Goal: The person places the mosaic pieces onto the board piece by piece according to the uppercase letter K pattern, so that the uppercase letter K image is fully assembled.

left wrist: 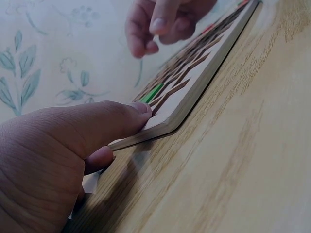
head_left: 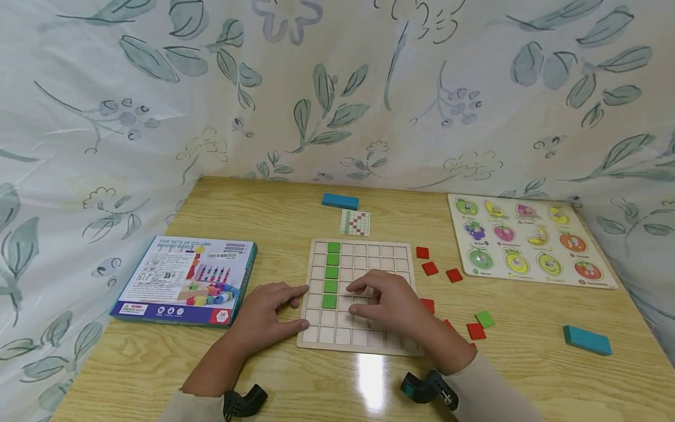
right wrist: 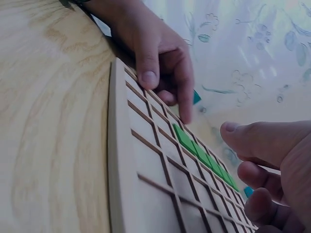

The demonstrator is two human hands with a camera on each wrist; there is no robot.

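A wooden grid board (head_left: pixel 364 350) lies on the table, with several green square tiles (head_left: pixel 331 272) lined up in its second column from the left. My left hand (head_left: pixel 269 313) rests at the board's left edge, thumb and index finger touching the rim. In the left wrist view, the thumb (left wrist: pixel 129 116) presses on top of the frame near a corner. Over the middle of the grid hovers my right hand (head_left: pixel 387 299), fingers loosely bent and thumb apart from them. Nothing shows between its fingertips in the right wrist view. Behind the board stands a small pattern card (head_left: pixel 355 223).
Several red tiles (head_left: pixel 429 268) and a loose green tile (head_left: pixel 484 319) lie right of the board. Blue blocks sit behind the card (head_left: pixel 340 201) and at far right (head_left: pixel 587 340). A boxed toy (head_left: pixel 184 278) lies left; a fruit puzzle board (head_left: pixel 527 240) lies back right.
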